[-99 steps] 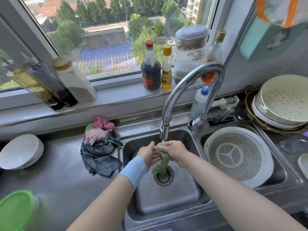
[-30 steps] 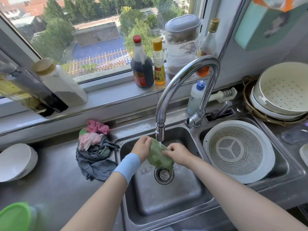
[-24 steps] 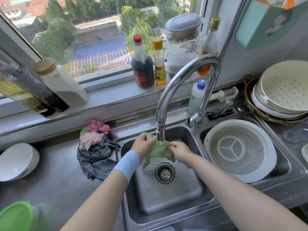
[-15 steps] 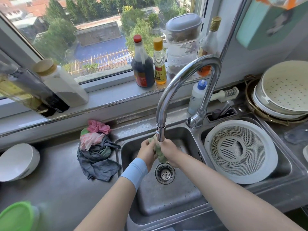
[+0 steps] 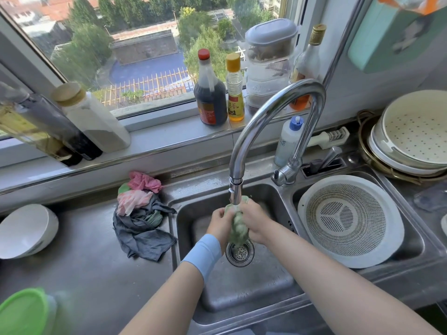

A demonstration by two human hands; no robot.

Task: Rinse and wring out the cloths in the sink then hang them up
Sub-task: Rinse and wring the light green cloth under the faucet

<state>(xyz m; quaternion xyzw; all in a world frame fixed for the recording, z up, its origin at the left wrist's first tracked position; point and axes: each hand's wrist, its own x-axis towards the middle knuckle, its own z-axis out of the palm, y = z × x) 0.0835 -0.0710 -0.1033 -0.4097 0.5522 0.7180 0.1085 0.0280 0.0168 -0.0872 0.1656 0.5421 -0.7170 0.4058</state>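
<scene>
A wet green cloth (image 5: 238, 226) is bunched into a twisted roll right under the spout of the tap (image 5: 271, 117), above the drain (image 5: 240, 252) of the left sink (image 5: 242, 293). My left hand (image 5: 219, 224), with a light blue wristband, grips it from the left. My right hand (image 5: 254, 221) grips it from the right. Both hands press together around the cloth. A heap of pink, grey and green cloths (image 5: 141, 213) lies on the counter just left of the sink.
A white colander (image 5: 350, 221) fills the right sink. Stacked strainer bowls (image 5: 411, 136) stand at the far right. Bottles (image 5: 210, 93) and containers line the window sill. A white bowl (image 5: 26, 229) and a green-lidded tub (image 5: 23, 313) sit on the left counter.
The cloth was spread open between my hands under the tap a second ago. My hands have since come together and bunched it into a tight twisted roll.
</scene>
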